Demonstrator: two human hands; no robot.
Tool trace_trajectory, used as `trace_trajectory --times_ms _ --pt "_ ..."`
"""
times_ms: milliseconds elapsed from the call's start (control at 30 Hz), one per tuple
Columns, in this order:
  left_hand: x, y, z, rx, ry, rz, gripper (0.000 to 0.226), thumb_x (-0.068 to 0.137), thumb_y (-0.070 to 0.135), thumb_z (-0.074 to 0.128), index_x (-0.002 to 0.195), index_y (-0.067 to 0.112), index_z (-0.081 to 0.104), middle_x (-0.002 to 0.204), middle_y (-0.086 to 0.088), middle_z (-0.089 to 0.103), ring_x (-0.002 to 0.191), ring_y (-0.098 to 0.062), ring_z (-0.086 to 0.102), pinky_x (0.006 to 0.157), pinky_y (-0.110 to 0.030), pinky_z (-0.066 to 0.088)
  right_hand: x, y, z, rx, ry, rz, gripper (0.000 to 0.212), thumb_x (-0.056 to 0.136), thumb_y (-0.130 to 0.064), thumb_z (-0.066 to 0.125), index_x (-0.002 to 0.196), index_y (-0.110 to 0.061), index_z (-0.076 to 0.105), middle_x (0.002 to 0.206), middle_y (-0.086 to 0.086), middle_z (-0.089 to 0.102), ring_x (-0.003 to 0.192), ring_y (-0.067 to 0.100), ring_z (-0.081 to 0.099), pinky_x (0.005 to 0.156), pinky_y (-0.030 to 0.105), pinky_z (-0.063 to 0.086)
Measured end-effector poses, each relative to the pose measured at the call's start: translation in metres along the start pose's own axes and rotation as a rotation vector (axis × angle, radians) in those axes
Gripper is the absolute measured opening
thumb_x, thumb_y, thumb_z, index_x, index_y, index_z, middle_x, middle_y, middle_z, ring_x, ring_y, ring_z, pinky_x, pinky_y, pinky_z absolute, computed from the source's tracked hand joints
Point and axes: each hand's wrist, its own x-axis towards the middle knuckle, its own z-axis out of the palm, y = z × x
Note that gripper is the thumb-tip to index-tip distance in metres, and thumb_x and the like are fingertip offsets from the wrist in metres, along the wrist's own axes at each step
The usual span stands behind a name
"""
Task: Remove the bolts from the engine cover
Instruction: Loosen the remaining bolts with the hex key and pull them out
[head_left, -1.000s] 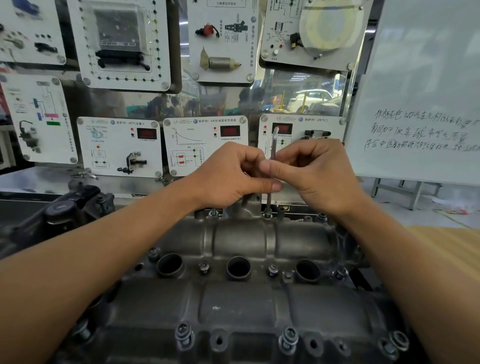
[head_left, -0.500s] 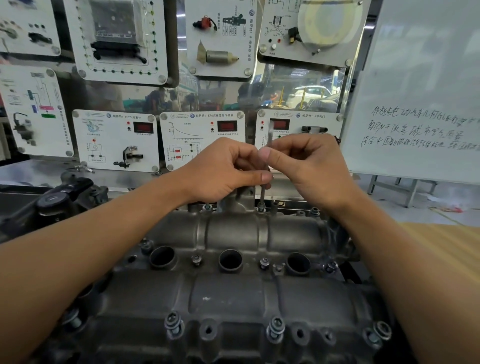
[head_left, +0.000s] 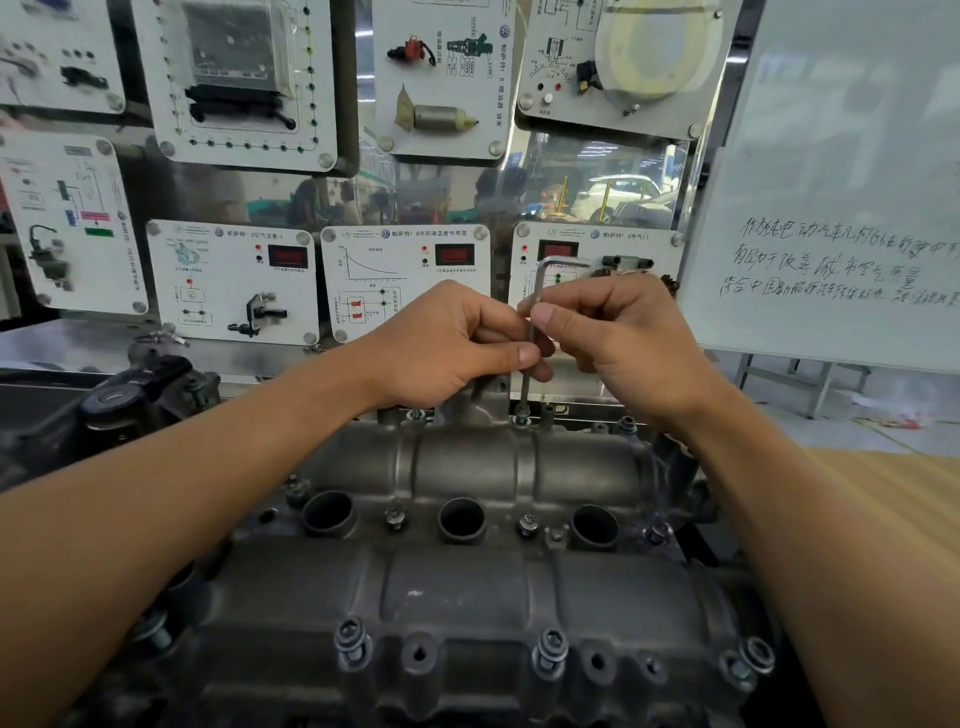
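Observation:
A grey cast engine cover (head_left: 467, 587) fills the lower middle of the head view. An L-shaped hex key (head_left: 538, 291) stands upright with its tip in a bolt (head_left: 521, 414) on the cover's far edge. My left hand (head_left: 447, 343) and my right hand (head_left: 623, 343) both pinch the key's shaft just above that bolt. The key's short arm points right at the top. Several more bolts sit in the cover, among them raised ones along the near edge (head_left: 551, 652) and small ones between the three round holes (head_left: 527, 524).
A panel wall of white display boards (head_left: 405, 280) stands behind the engine. A whiteboard (head_left: 841, 208) with handwriting leans at the right. A black engine part (head_left: 140, 395) sits at the left, a wooden surface (head_left: 883, 493) at the right.
The key's short arm has swung round and now points right. Both hands kept their pinch on the shaft above the same bolt.

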Motion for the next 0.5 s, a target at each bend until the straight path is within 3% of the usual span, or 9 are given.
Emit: trace_trajectory --times_ms 67,133,200,267,333,400,500 --pt "0.0006 0.0005 0.0010 0.019 0.048 0.018 0.016 0.088 0.011 0.070 0.103 0.008 0.076 0.089 0.001 0.079 0.089 -0.015 0.075 0.088 -0.031 0.058 -0.0007 0.0000 0.0006 0.010 -0.004 -0.022 0.007 0.090 -0.006 0.069 0.090 -0.008 0.076 0.052 -0.010 0.062 0.047 -0.002 0.053 0.052 0.009 0.043" --pt "0.0011 0.0016 0.0018 0.042 0.084 0.037 0.015 0.084 0.013 0.075 0.099 0.009 0.077 0.082 0.003 0.078 0.071 -0.008 0.072 0.067 -0.022 0.057 -0.0008 0.0001 0.0036 0.005 0.022 -0.047 0.008 0.085 -0.011 0.075 0.089 -0.004 0.077 0.060 0.002 0.070 0.055 0.007 0.062 0.058 0.022 0.054" --pt "0.0025 0.0025 0.0034 0.081 0.114 0.059 0.013 0.080 0.016 0.080 0.090 0.010 0.076 0.074 0.002 0.076 0.065 -0.009 0.068 0.062 -0.028 0.055 -0.0006 0.0009 0.0056 0.003 0.063 -0.055 0.011 0.080 -0.015 0.079 0.083 -0.005 0.077 0.069 0.011 0.073 0.062 0.017 0.067 0.064 0.033 0.058" --pt "0.0047 0.0018 0.0052 0.105 0.143 0.078 0.017 0.076 0.019 0.083 0.081 0.007 0.072 0.065 0.004 0.070 0.061 -0.009 0.063 0.061 -0.028 0.052 0.0005 0.0018 0.0052 0.012 0.095 -0.058 0.008 0.079 -0.014 0.081 0.081 -0.006 0.077 0.071 0.008 0.075 0.064 0.019 0.070 0.066 0.033 0.059" --pt "0.0058 0.0005 0.0069 0.100 0.153 0.081 0.025 0.074 0.022 0.084 0.083 0.003 0.070 0.068 -0.003 0.070 0.062 -0.015 0.062 0.063 -0.033 0.053 0.0006 0.0026 0.0048 0.011 0.093 -0.056 0.009 0.080 -0.012 0.080 0.083 -0.003 0.077 0.074 0.008 0.076 0.068 0.020 0.072 0.068 0.030 0.060" --pt "0.0058 -0.0014 0.0061 0.076 0.121 0.062 0.032 0.075 0.026 0.080 0.095 0.002 0.071 0.083 -0.015 0.073 0.073 -0.026 0.067 0.074 -0.043 0.056 0.0007 0.0020 0.0049 -0.005 0.076 -0.057 0.007 0.084 -0.010 0.077 0.085 -0.003 0.077 0.075 0.007 0.076 0.070 0.021 0.072 0.070 0.030 0.061" --pt "0.0037 -0.0034 0.0025 -0.054 -0.010 0.006 0.031 0.084 0.024 0.069 0.111 0.008 0.072 0.100 -0.008 0.077 0.102 -0.017 0.072 0.093 -0.031 0.055 0.0008 0.0002 0.0047 0.000 0.035 -0.046 0.007 0.090 -0.006 0.070 0.087 -0.007 0.076 0.066 0.009 0.072 0.064 0.016 0.065 0.060 0.032 0.055"
